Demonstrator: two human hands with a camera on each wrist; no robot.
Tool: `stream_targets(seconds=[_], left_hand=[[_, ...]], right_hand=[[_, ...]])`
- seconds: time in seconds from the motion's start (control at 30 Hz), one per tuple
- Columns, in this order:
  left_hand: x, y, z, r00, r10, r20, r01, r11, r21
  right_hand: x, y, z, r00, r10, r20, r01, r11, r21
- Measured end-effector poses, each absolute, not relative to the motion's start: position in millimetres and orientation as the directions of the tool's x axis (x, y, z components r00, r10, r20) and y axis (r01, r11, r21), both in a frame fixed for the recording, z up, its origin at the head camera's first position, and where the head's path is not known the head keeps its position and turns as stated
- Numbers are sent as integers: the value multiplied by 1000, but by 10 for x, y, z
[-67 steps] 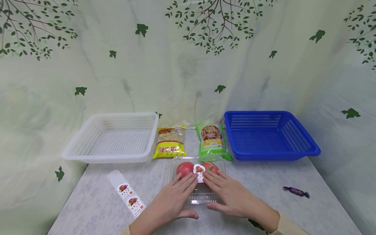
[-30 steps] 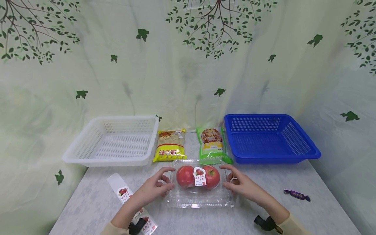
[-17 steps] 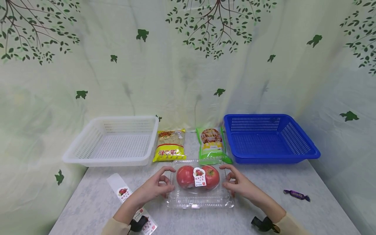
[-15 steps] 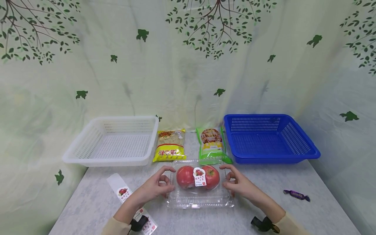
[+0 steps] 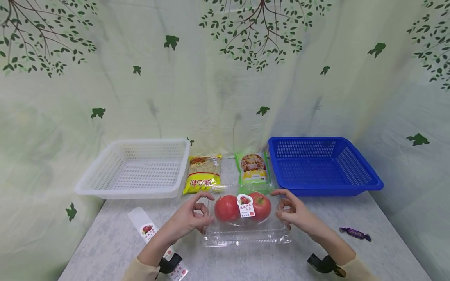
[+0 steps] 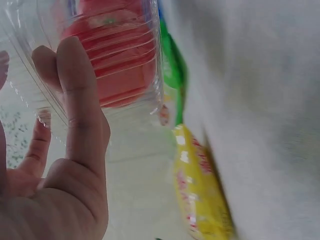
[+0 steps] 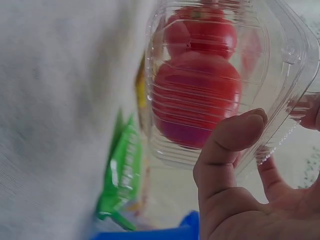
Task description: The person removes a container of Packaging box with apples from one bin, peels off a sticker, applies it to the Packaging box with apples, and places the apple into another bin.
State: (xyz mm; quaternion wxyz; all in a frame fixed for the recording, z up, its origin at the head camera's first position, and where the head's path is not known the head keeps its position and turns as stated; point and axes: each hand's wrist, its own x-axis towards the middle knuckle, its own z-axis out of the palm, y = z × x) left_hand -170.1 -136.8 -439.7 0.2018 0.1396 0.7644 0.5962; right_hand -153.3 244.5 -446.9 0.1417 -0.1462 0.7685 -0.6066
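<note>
A clear plastic clamshell box [image 5: 230,237] with two tomatoes [image 5: 226,208] inside is held slightly above the table. On its lid is a white sticker [image 5: 246,210] with a red fruit picture. At the box's left edge my left hand [image 5: 186,219] grips the rim between thumb and fingers. My right hand [image 5: 300,215] grips the opposite edge the same way. Both wrist views show the ribbed side of the box [image 6: 120,57] near the curled fingers, with the tabletop [image 7: 55,120] a little way off.
Behind the box lie a yellow bag [image 5: 204,173] and a green bag [image 5: 254,166]. A white basket [image 5: 130,192] stands back left, a blue basket [image 5: 327,189] back right. A sticker strip [image 5: 140,216] lies under the left forearm; a wrapped candy [image 5: 355,233] is at right.
Both hands lay flat over the sticker at first, then moved to the box's sides. Since half a second ago the box has risen and shifted slightly right.
</note>
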Motion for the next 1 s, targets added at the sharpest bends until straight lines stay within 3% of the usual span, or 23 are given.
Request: stream_targets(seconds=[0.47, 1.0], left_hand=[[-1933, -915, -3811, -879, 466, -101, 7, 224, 975], [-2596, -199, -3492, -863, 500, -74, 39, 213, 976]], right_hand=[[-1722, 2934, -3831, -931, -364, -27, -95, 314, -944], [-2373, 3652, -3491, -936, -348, -52, -83, 361, -929]])
